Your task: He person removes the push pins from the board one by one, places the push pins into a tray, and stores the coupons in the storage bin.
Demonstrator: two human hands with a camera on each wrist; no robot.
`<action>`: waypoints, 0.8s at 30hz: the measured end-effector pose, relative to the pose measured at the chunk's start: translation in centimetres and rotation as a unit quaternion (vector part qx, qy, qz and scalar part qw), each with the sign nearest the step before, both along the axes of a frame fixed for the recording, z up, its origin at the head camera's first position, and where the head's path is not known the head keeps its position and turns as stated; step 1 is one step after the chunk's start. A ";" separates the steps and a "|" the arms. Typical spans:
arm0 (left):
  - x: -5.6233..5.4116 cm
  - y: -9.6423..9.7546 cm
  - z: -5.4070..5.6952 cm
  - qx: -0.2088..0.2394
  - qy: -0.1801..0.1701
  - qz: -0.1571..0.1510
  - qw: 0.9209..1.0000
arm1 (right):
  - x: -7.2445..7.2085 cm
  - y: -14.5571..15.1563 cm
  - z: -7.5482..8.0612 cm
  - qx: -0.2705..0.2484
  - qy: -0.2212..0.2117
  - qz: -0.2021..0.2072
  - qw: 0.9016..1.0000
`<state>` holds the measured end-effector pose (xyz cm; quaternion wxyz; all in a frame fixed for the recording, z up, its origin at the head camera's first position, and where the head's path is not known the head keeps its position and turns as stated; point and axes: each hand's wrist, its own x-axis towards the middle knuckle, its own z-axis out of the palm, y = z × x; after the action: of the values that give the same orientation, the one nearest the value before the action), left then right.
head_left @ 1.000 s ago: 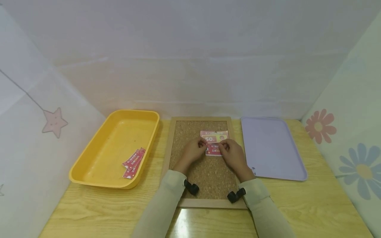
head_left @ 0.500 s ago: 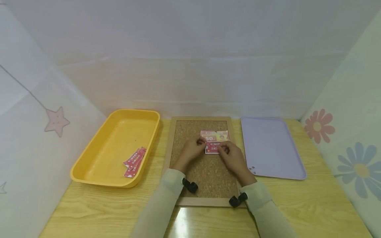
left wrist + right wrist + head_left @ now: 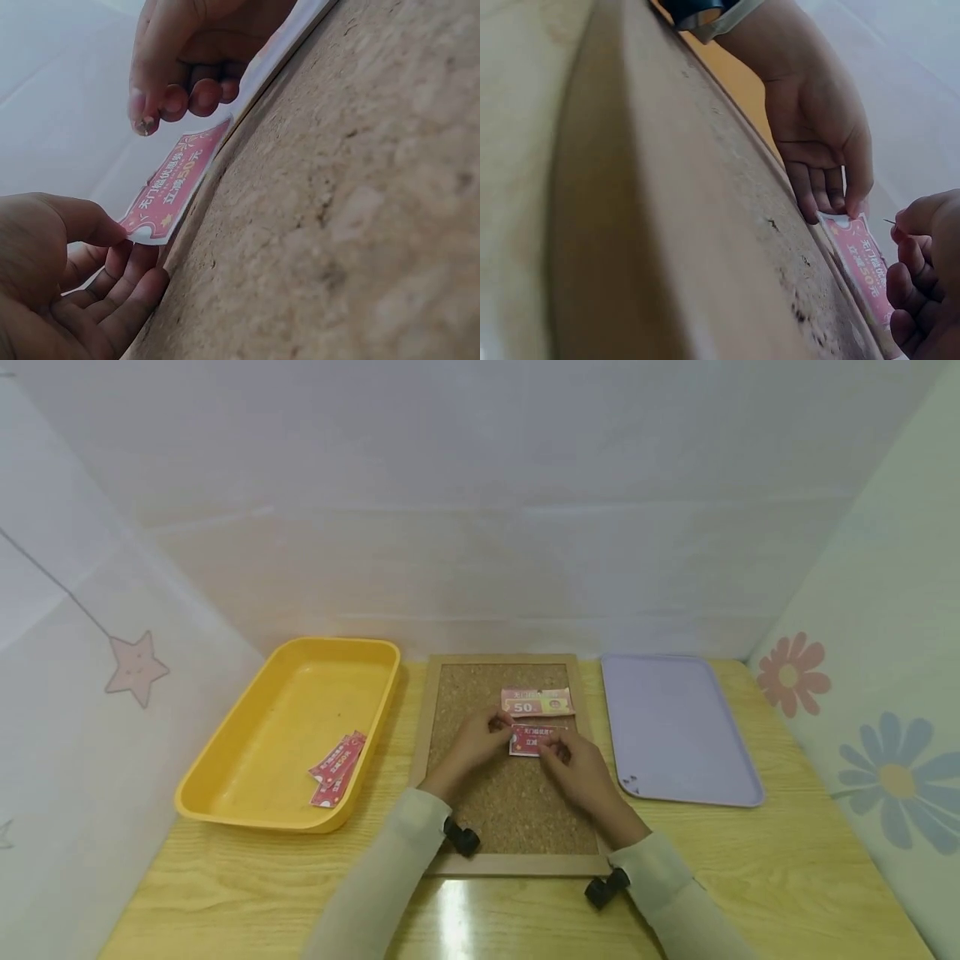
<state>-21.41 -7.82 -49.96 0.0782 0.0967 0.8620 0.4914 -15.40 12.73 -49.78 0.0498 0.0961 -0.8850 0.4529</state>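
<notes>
In the head view, my left hand (image 3: 480, 739) pinches the left end of a small red coupon (image 3: 525, 741) between thumb and fingers, over the cork board (image 3: 517, 802). My right hand (image 3: 581, 768) is at the coupon's right end, covering part of it. A pin (image 3: 889, 221) is pinched between the right thumb and forefinger. Its thin metal point sticks out and its head is hidden; in the left wrist view it hangs just above the coupon, apart from it. A larger pink coupon (image 3: 536, 702) lies on the board just beyond.
A yellow tray (image 3: 285, 693) on the left holds more red coupons (image 3: 337, 768). On the right lies a lilac tray (image 3: 678, 727) with several tiny dark pieces (image 3: 630, 783) in its near corner. The board's wooden frame (image 3: 525, 864) borders the cork on the wooden table (image 3: 247, 893).
The small coupon has shifted slightly left and towards me, so a strip of cork now shows between it and the larger coupon. Both hands have moved with it.
</notes>
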 end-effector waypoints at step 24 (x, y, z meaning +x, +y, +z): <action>2.2 -4.3 2.5 -0.023 0.001 0.021 0.999 | 2.5 3.3 1.4 0.004 0.016 0.023 1.000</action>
<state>-19.24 -12.15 -47.45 0.0688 0.0771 0.8753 0.4725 -12.88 16.07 -48.42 0.0528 0.1237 -0.8834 0.4490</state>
